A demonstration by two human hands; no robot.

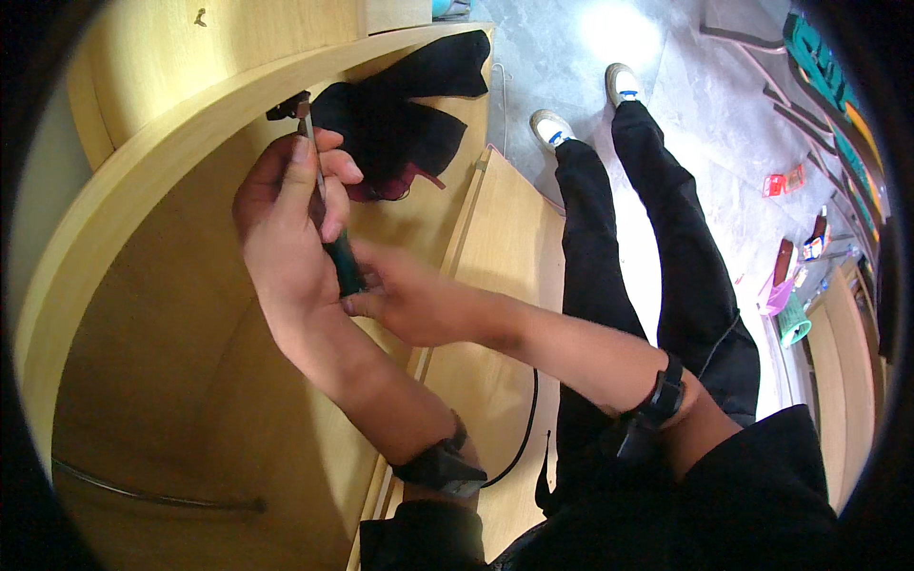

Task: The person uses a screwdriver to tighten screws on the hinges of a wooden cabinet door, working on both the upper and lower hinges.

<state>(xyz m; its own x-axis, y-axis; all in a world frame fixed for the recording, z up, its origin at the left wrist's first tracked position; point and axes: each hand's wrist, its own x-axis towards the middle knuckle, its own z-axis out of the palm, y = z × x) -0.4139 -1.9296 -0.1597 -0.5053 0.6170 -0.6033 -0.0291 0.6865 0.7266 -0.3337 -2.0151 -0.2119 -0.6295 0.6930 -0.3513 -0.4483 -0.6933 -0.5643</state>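
Observation:
My left hand (290,195) is closed around the metal shaft of a screwdriver (347,266), thumb along the shaft. My right hand (395,290), slightly blurred, grips the end of its dark green handle. The shaft's far end meets a small dark fitting (288,107) on the inner side of a light wood cabinet edge (181,119); the exact contact at the tip is too small to tell. Just beyond my left fingers lies a black garment (409,114) inside the cabinet, with a dark red part under it.
A metal rail (157,497) runs across the cabinet interior. A light wood panel (509,228) stands between the cabinet and my legs. Beyond, the grey tiled floor (543,48) holds a red packet (784,182), a green basket-like item (793,321) and folded racks with teal fabric (819,76).

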